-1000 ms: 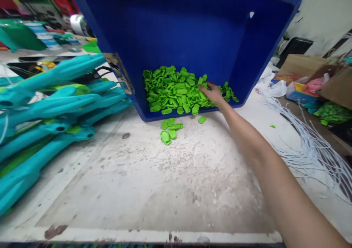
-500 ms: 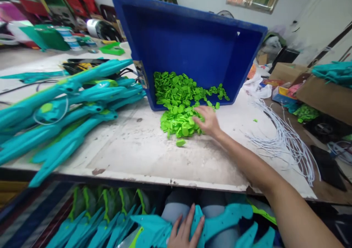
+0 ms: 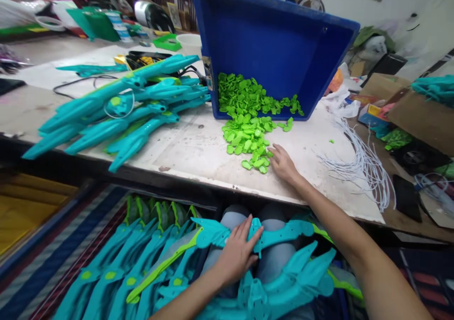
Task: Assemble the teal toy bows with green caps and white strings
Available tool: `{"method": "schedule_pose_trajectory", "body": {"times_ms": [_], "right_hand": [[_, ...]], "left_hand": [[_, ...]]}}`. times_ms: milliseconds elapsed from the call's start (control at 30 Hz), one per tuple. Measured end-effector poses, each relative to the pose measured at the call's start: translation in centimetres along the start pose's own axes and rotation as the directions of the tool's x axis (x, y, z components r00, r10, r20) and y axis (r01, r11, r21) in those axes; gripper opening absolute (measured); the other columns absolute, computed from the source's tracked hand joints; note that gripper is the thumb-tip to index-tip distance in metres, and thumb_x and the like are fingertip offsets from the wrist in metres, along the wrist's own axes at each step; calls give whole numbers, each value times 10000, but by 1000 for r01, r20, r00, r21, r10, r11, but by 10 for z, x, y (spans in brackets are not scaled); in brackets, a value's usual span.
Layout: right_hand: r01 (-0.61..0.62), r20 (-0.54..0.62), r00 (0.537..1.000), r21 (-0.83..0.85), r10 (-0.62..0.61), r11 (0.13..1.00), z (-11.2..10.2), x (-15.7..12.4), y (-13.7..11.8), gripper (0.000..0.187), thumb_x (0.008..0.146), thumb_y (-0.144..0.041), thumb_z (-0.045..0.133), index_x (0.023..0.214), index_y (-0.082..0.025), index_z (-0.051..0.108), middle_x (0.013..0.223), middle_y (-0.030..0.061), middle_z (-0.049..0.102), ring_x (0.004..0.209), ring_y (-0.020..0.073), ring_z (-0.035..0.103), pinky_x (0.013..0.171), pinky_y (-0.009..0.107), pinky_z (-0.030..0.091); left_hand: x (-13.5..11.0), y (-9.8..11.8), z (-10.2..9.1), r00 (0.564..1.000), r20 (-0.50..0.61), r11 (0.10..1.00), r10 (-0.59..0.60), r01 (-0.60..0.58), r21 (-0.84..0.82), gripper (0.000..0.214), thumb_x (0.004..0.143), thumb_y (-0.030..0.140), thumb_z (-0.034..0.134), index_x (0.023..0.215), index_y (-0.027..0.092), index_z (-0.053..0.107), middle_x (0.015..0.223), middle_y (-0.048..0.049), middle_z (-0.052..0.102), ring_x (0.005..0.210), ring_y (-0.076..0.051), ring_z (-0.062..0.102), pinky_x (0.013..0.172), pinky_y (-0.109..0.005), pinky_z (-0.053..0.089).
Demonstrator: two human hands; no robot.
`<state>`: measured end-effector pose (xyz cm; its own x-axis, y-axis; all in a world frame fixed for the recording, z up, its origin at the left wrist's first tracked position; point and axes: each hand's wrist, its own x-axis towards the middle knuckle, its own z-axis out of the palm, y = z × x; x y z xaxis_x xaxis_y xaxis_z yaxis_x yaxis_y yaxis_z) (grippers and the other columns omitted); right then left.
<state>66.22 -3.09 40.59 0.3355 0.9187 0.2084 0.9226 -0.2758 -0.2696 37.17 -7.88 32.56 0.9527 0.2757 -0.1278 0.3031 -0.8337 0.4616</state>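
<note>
My right hand [image 3: 283, 162] rests on the white table [image 3: 198, 154], fingers cupped against a heap of small green plastic pieces [image 3: 250, 142] that spills from a tilted blue bin [image 3: 276, 45]. More green pieces lie inside the bin. My left hand [image 3: 237, 252] lies flat with spread fingers on a teal plastic toy part [image 3: 283, 235] across my lap, below the table edge.
A stack of long teal toy shells [image 3: 117, 107] lies on the table's left. More teal parts [image 3: 138, 268] fill a crate at the lower left. White cords [image 3: 362, 168] lie at the right, near cardboard boxes [image 3: 418, 116]. Clutter lines the back.
My right hand has dragged green pieces out of the bin and toward the table's front edge. The view has pulled back, and my left hand on the teal part now shows.
</note>
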Motion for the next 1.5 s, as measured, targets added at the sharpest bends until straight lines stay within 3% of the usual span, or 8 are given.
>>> {"method": "schedule_pose_trajectory", "body": {"times_ms": [200,400,667,767,967,1067,1333,1500], "right_hand": [[44,-63,997,-26,-46,999,-10,-27,-33,334,918,-419,492,1091,-204,678,1089,108,644,1051,272,492,892,414,405],[-40,-67,997,-100,33,994,-12,-22,-66,305,898,-380,518,1052,-178,688,1122,131,650,1080,321,445,882,467,330],[-2,-32,999,-44,1,999,-42,-117,-25,240,888,-316,527,1034,-214,688,1141,81,673,1074,294,493,876,436,315],[-44,-63,997,-52,40,998,-36,-141,-21,246,906,-352,523,1005,-211,699,1139,87,681,1075,292,509,909,453,310],[306,-17,952,116,-306,945,5,-202,-51,243,914,-346,558,1057,-194,682,1150,69,689,1024,224,560,878,388,377],[340,-14,940,130,-341,931,26,-225,-53,213,913,-307,567,1050,-198,690,1160,79,688,1042,230,578,857,395,396],[222,-40,975,277,-219,935,39,-226,-47,174,894,-312,592,997,-237,711,1189,76,667,1121,237,579,940,416,463],[-145,113,988,420,107,896,37,-225,-53,441,780,-328,711,1194,-224,601,1166,85,657,1036,238,631,902,401,503]], "left_hand": [[14,5,-14,996,31,931,-80,85,-354,738,769,279,643,1446,213,357,1373,-181,517,1268,-344,475,1062,-529,323],[39,8,-16,940,22,628,-341,245,-739,694,481,261,802,1144,173,615,1059,-154,688,1050,-392,613,951,-466,424],[59,-3,-28,954,189,571,-231,290,-768,286,549,240,731,820,177,669,744,-12,672,766,-224,612,699,-276,458],[63,-1,-33,942,300,519,-149,332,-788,238,616,284,700,814,153,684,650,23,622,631,-151,548,574,-226,408],[66,-1,-31,915,389,303,-109,403,-864,216,662,290,722,829,154,719,666,18,658,592,-111,528,600,-220,415],[67,-3,-28,893,433,244,-123,450,-859,212,680,275,735,861,165,728,723,9,691,655,-125,567,647,-227,440],[63,-8,-26,927,371,386,-49,360,-849,369,710,429,713,948,147,703,693,19,630,620,-114,512,571,-204,370],[61,-2,-24,955,284,511,-80,284,-811,443,699,390,699,1052,124,660,697,20,592,614,-113,489,548,-200,358]]}}
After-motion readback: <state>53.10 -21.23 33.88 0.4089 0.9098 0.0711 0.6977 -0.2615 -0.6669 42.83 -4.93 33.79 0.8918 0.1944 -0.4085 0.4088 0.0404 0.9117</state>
